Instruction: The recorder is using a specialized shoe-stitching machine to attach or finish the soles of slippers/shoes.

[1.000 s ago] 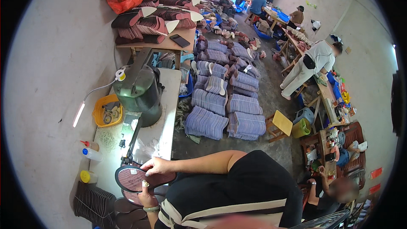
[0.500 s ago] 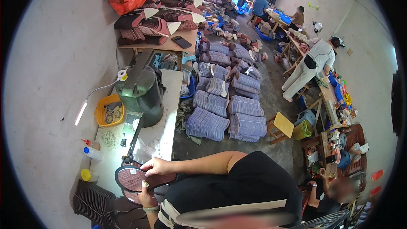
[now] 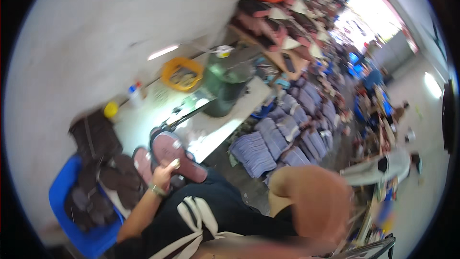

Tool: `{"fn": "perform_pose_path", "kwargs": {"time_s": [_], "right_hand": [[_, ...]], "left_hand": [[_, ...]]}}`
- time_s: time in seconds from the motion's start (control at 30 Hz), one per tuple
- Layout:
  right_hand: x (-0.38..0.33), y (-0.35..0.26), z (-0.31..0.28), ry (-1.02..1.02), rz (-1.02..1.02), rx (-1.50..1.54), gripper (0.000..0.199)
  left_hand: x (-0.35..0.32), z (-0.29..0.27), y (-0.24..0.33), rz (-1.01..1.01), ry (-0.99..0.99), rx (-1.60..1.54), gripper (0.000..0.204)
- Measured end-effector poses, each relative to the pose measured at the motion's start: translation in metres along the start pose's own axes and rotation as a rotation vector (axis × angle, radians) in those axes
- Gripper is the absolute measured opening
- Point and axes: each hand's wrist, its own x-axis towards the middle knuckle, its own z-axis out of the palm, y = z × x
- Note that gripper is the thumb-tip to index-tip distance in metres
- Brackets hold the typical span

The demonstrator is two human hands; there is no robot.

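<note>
My left hand (image 3: 163,171), with a band at the wrist, is shut on a pink slipper sole (image 3: 176,156) at the near end of a white workbench (image 3: 218,129). A second pink sole (image 3: 142,162) lies just left of it. Dark soles (image 3: 98,184) are piled beside them over a blue crate (image 3: 79,237). Only the bent elbow of my right arm (image 3: 311,199) shows, blurred, at the lower right. My right hand is hidden.
A dark round machine (image 3: 224,84), a yellow bowl (image 3: 179,73) and a small bottle (image 3: 135,95) stand on the bench by the wall. Stacks of grey-purple soles (image 3: 254,152) cover the floor. A person in white (image 3: 378,171) bends over at the right.
The view has swung and tilted, and is blurred. My right hand has left the pink sole and its elbow is now raised. My left hand still holds the sole.
</note>
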Motion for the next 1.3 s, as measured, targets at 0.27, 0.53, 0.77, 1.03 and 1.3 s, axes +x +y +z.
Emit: {"fn": "perform_pose_path", "kwargs": {"time_s": [0.27, 0.53, 0.77, 1.03, 1.3], "right_hand": [[0.034, 0.033, 0.002, -0.458, 0.136, 0.699, 0.012], [0.006, 0.047, -0.011, -0.381, 0.386, 0.547, 0.013], [-0.017, 0.041, -0.014, -0.351, 0.583, 0.232, 0.015], [-0.095, 0.026, -0.027, 0.744, 1.206, -0.452, 0.029], [0.013, 0.024, -0.005, 0.311, -0.072, -0.778, 0.067]], "left_hand": [[-0.008, 0.035, 0.000, 0.011, -0.104, 0.002, 0.018], [0.009, 0.002, -0.014, -0.046, -0.003, -0.072, 0.011], [0.020, -0.011, -0.010, 0.029, -0.018, -0.070, 0.012], [0.025, 0.013, 0.006, 0.070, -0.130, -0.222, 0.024], [0.023, -0.004, 0.001, -0.014, -0.161, -0.145, 0.032]]}}
